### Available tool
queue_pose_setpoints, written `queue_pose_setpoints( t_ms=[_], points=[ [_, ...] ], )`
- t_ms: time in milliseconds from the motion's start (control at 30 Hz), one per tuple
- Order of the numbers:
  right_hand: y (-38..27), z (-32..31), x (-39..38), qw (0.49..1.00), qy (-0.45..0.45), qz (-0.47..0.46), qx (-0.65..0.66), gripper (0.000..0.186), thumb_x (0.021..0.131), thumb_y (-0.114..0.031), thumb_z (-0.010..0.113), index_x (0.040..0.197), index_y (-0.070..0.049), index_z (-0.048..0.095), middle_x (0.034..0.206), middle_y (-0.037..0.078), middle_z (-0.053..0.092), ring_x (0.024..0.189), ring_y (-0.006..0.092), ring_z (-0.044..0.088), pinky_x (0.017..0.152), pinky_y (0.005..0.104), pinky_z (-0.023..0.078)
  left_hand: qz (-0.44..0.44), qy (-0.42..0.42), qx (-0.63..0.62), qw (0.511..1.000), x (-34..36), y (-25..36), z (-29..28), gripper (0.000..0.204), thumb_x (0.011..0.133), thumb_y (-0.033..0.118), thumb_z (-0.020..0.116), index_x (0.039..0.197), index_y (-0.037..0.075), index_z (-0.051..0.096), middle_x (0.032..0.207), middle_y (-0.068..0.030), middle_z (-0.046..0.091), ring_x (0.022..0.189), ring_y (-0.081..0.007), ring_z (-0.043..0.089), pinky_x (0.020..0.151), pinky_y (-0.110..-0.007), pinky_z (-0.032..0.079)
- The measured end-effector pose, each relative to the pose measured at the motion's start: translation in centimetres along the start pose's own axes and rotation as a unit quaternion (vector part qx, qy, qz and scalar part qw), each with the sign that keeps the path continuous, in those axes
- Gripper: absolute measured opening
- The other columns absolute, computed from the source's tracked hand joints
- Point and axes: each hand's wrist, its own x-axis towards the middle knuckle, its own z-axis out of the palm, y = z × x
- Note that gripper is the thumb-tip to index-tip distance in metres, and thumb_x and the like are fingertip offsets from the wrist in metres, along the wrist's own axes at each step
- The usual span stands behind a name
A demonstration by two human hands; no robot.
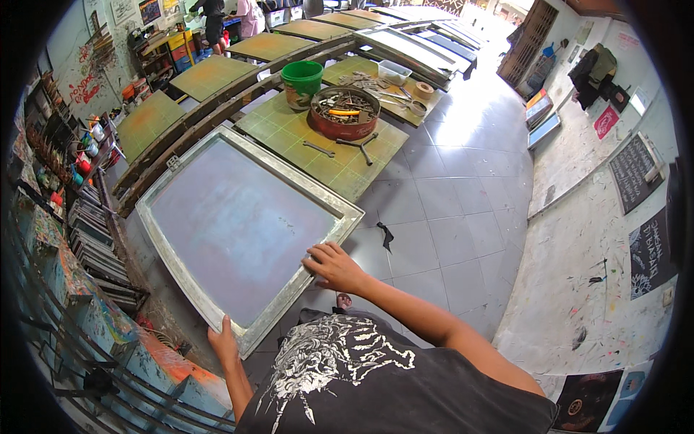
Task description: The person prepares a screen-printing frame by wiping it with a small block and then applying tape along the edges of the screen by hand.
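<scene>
Frame [249, 242]: one, rectangular, pale and stained, stretched with a blue-grey mesh. Located before the person, its far side along the near edge of the worktop [347, 176]; whether it touches there cannot be told. Metal bracket [173, 163] at its far left corner.

Left hand [225, 341]: closed round the frame's near left corner, thumb on top, the other fingers mostly hidden beneath.

Right hand [335, 267]: holding the frame's right-hand rail, fingers bent over the top and slightly parted; firmness of grip cannot be told.

On the worktop, green and squared with paler lines: bucket [302, 88], green; just beside it, round tin [343, 130], red, filled with small metal parts and a yellow-orange item; nearer the person, one spanner [318, 149] and one three-armed wrench [365, 150], lying apart.

On the next panel beyond: clear box [394, 74]; tape roll [424, 90]; loose metal pieces [365, 82].

On the grey tiled floor [423, 206]: black cloth [387, 236], right of the frame.
</scene>
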Motion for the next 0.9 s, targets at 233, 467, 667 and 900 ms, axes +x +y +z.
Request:
queue_pose_setpoints(
  t_ms=[233,467,667,900],
  points=[
    [1.8,0.8,2.7,0.992,-0.058,-0.1,-0.052,0.013,0.083,-0.017,0.058,0.094,-0.01,0.058,0.092,0.004,0.057,0.091,0.0218,0.057,0.08,0.0347,0.045,0.012,0.005,0.012,1.0,-1.1,4.4,-0.7,0.039,0.089,0.011,0.067,0.12,-0.009,0.055,0.113,-0.0137,0.063,0.1,-0.0213,0.06,0.09,-0.034,0.045],
    [-1.3,-3.4,2.1,0.974,0.123,-0.18,-0.066,0.011,0.081,-0.02,0.058,0.089,-0.012,0.058,0.084,0.0,0.053,0.082,0.0156,0.055,0.072,0.0298,0.044,0.046,0.027,-0.024,0.998,-6.0,6.3,-4.8,0.035,0.089,0.01,0.066,0.118,-0.009,0.056,0.111,-0.0141,0.063,0.099,-0.022,0.06,0.091,-0.033,0.045],
    [-4.3,-12.8,6.4,0.961,0.156,-0.218,-0.063,0.014,0.079,-0.018,0.061,0.092,-0.012,0.059,0.083,0.001,0.053,0.08,0.0165,0.056,0.071,0.0308,0.046,0.017,0.018,-0.353,0.935,-8.7,14.6,-11.2,0.068,0.099,0.044,0.044,0.147,0.0,0.027,0.148,-0.0173,0.033,0.135,-0.03,0.036,0.111,-0.043,0.031],
    [-5.9,-25.3,15.0,0.959,0.242,-0.097,0.107,0.025,0.069,-0.021,0.07,0.089,-0.006,0.071,0.08,0.017,0.068,0.079,0.0354,0.068,0.073,0.0455,0.054,0.41,-0.129,-0.404,0.807,-6.1,33.3,-9.0,0.096,0.087,0.073,0.041,0.156,0.013,0.012,0.16,-0.0213,0.01,0.149,-0.039,0.005,0.119,-0.057,-0.002]
  ],
)
